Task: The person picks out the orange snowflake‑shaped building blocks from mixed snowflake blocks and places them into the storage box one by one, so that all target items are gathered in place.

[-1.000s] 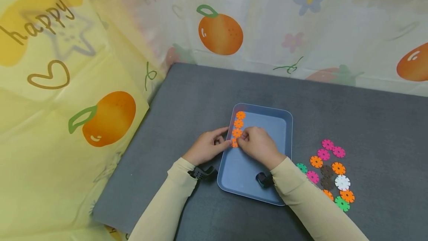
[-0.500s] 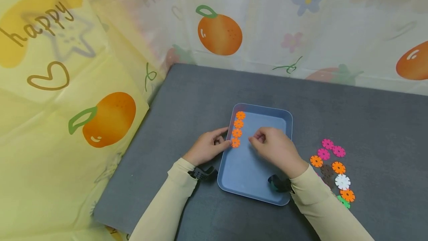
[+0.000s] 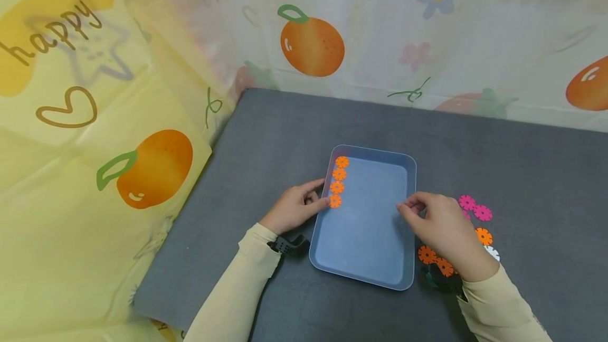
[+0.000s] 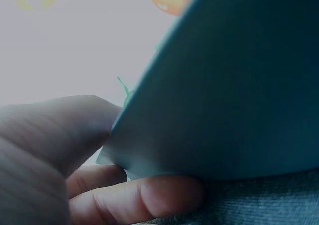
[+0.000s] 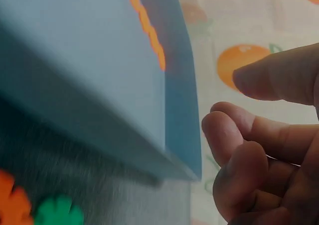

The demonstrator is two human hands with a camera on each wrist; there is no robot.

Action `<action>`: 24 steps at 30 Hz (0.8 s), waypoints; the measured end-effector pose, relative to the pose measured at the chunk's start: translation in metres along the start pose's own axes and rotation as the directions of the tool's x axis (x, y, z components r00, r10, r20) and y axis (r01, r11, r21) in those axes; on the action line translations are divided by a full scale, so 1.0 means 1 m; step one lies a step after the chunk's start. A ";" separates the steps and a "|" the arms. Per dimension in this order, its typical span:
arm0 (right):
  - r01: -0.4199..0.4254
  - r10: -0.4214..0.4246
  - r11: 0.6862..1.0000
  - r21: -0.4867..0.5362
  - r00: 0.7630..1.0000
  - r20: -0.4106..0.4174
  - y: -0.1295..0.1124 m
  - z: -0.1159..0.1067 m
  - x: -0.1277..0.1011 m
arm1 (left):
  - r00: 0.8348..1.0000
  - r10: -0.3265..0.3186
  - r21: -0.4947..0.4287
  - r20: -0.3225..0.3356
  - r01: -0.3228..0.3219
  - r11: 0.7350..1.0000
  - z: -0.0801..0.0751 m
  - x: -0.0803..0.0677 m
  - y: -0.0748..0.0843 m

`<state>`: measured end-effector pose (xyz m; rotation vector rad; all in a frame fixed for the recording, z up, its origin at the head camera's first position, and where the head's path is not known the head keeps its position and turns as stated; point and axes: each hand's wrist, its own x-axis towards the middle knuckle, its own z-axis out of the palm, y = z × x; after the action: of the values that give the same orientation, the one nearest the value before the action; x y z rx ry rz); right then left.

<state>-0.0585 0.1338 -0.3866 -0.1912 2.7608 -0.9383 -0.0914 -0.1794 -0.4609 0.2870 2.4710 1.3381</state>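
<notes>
My left hand (image 3: 294,207) holds the left rim of a shallow blue tray (image 3: 363,241). In the left wrist view the thumb (image 4: 75,123) lies over the rim and fingers (image 4: 149,197) curl against the outer wall. Inside the tray, along its left side, several orange notched discs (image 3: 336,187) lie in a column, the lowest beside the left thumb tip. My right hand (image 3: 444,231) hovers over the tray's right edge. Its thumb and loosely bent fingers are apart with nothing between them, as the right wrist view shows.
Right of the tray lie loose notched discs: pink ones (image 3: 482,212), orange ones (image 3: 426,254) and a white one (image 3: 492,252), partly covered by the right hand and arm. A green disc (image 5: 59,212) shows in the right wrist view. A fruit-print curtain (image 3: 380,30) hangs behind the grey table (image 3: 266,141).
My right hand has let go of the lowest orange disc and moved right across the tray to its right edge. The left hand has stayed on the rim.
</notes>
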 end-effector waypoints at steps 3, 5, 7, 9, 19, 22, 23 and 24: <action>-0.012 0.013 1.000 -0.011 1.000 0.027 0.011 -0.004 -0.009 | 1.000 0.002 -0.005 0.001 -0.002 1.000 0.000 0.000 0.000; -0.015 0.016 1.000 -0.019 0.999 0.052 0.019 -0.004 -0.015 | 1.000 0.004 -0.005 0.000 -0.004 1.000 0.000 0.000 0.000; -0.017 0.019 0.999 -0.034 0.998 0.068 0.027 -0.004 -0.021 | 1.000 0.004 -0.005 0.001 -0.004 1.000 0.000 0.000 0.000; -0.018 0.022 0.999 -0.048 0.996 0.083 0.034 -0.003 -0.026 | 1.000 0.005 -0.003 0.002 -0.005 1.000 0.000 0.000 0.001; -0.052 0.073 0.987 -0.149 0.988 0.134 0.059 0.006 -0.047 | 1.000 0.012 -0.005 0.002 -0.012 1.000 0.000 0.000 0.002; -0.056 0.078 0.984 -0.167 0.988 0.134 0.061 0.009 -0.048 | 1.000 0.009 -0.001 0.003 -0.009 1.000 0.000 0.000 0.001; -0.058 0.081 0.984 -0.169 0.988 0.131 0.061 0.010 -0.048 | 1.000 0.008 0.000 0.003 -0.008 1.000 0.000 0.000 0.001; -0.064 0.086 0.983 -0.174 0.988 0.125 0.061 0.011 -0.048 | 1.000 0.007 0.002 0.002 -0.007 1.000 0.001 0.000 0.000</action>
<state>-0.0122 0.1849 -0.4243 -0.1687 2.7028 -0.6476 -0.0916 -0.1786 -0.4610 0.2978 2.4714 1.3377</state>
